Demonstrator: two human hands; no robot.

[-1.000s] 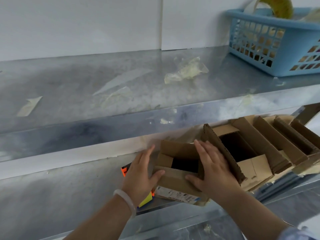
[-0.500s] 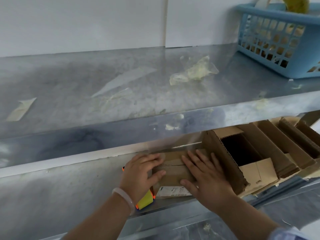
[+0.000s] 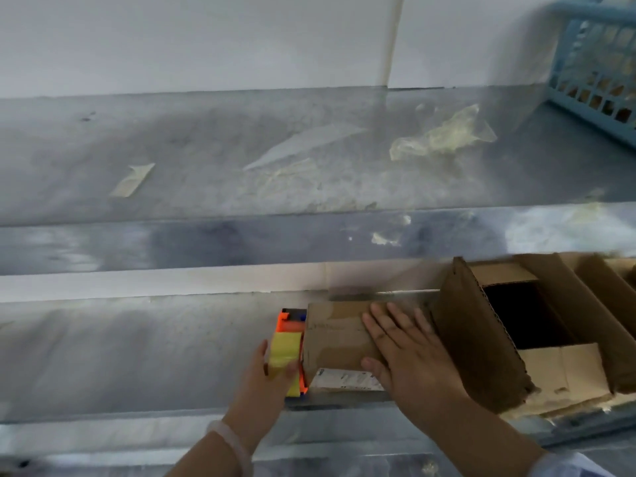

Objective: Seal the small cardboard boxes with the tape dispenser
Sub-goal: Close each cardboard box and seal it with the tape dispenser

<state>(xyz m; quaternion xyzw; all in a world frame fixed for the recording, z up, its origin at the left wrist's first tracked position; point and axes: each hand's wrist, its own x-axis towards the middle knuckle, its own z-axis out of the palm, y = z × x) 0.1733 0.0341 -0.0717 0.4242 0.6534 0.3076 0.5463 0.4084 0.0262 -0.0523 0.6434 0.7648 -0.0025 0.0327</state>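
A small cardboard box (image 3: 335, 342) sits on the lower metal shelf with its top flaps folded down and a white label (image 3: 347, 378) on its near side. My right hand (image 3: 409, 359) lies flat on the box's right half, fingers straight, pressing the flaps. Just left of the box lies the tape dispenser (image 3: 289, 335), orange and blue with a yellow tape roll. My left hand (image 3: 263, 376) grips its near end, thumb across the yellow roll and fingers on its left side. The dispenser touches the box's left wall.
Several open cardboard boxes (image 3: 516, 325) stand packed together right of the small box. The upper shelf's front edge (image 3: 241, 242) overhangs the work spot. On that shelf lie crumpled tape (image 3: 444, 132), stuck tape strips (image 3: 132, 180) and a blue plastic basket (image 3: 599, 63) at far right.
Both hands folded the open box's flaps shut. My left hand then left the box and took hold of the dispenser beside it. My right hand stayed, flat on the closed top.
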